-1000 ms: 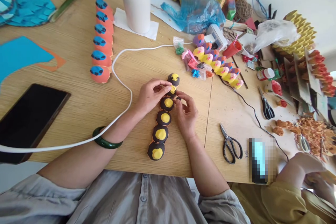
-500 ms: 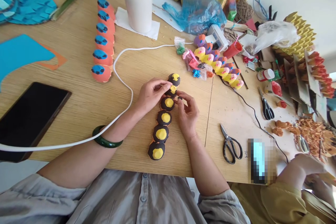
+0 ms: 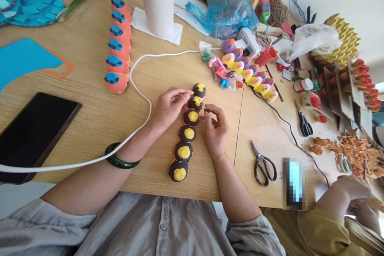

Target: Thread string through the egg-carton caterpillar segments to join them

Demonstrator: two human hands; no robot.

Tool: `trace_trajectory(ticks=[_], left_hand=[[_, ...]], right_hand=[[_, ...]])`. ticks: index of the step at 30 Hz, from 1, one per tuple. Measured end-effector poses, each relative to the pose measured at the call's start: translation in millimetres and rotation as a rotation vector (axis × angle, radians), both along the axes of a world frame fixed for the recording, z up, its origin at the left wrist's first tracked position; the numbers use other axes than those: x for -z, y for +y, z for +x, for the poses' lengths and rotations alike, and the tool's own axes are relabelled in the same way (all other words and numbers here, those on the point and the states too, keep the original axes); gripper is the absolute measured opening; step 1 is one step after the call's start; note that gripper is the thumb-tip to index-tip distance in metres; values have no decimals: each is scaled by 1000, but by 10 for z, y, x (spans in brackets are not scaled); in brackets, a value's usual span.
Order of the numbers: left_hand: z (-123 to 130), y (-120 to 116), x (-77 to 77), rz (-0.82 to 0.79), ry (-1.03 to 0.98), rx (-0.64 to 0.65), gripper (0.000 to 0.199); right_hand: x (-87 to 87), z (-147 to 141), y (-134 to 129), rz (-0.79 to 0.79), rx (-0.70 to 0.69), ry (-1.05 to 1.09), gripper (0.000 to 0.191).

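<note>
A strip of black egg-carton cups (image 3: 187, 133) with yellow clay centres lies on the table between my hands. The two farthest cups carry small dark bits on their yellow centres. My left hand (image 3: 171, 108) is beside the second-farthest cup, thumb and forefinger pinched together; whatever they hold is too small to make out. On the strip's right side, my right hand (image 3: 216, 128) pinches a small lump of black clay (image 3: 207, 110) between thumb and fingertips.
An orange strip with blue tops (image 3: 115, 62), a white cable (image 3: 141, 58) and a tablet (image 3: 36, 128) lie to the left. Scissors (image 3: 262, 164) rest at right, below yellow-and-pink strips (image 3: 247, 74). A white flask (image 3: 157, 6) stands behind. A co-worker's hand (image 3: 345, 192) is at the right edge.
My left fingers have drawn back left from the second cup, whose yellow centre now shows with dark bits on it. My right hand has shifted slightly right, still holding the black clay.
</note>
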State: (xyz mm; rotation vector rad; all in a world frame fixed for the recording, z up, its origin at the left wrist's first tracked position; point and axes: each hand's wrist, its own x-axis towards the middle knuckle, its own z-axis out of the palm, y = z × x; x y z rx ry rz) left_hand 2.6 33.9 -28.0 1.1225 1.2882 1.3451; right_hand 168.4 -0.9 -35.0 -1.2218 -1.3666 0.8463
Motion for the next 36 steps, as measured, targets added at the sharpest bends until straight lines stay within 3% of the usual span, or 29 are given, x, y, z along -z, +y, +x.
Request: trace_trajectory(ticks=[3,6,11,16,20,23,28,33,36], left_hand=[[-18,-99,-86,72,42,-21,24],[-12,-209,-203,109,71,97,26],[32,-303,-325,257,315,219,26],[30,-306,-301,152,258,241,26],[19,-308,-258,71,179,230,28],[20,-311,-254,87,179,193,26],[28,-317,-297,145,201,201,25],[26,-318,-283,225,223,246,22],[28,-317,-268,184,171,217,21]], right_hand=[[-23,-3,-17,43,45,-19,12],[-26,-21,-43,66,27,34,17],[-53,-13,-85,132,-35,45,12],[-96,21,-95,162,-73,-24,12],[-77,3,-90,121,-150,53,20],[-54,-9,-83,111,-167,146,22],[-55,-6,-71,116,-126,136,7],[-69,-9,-83,85,-104,87,11],[-81,-7,-92,101,-127,114,17]])
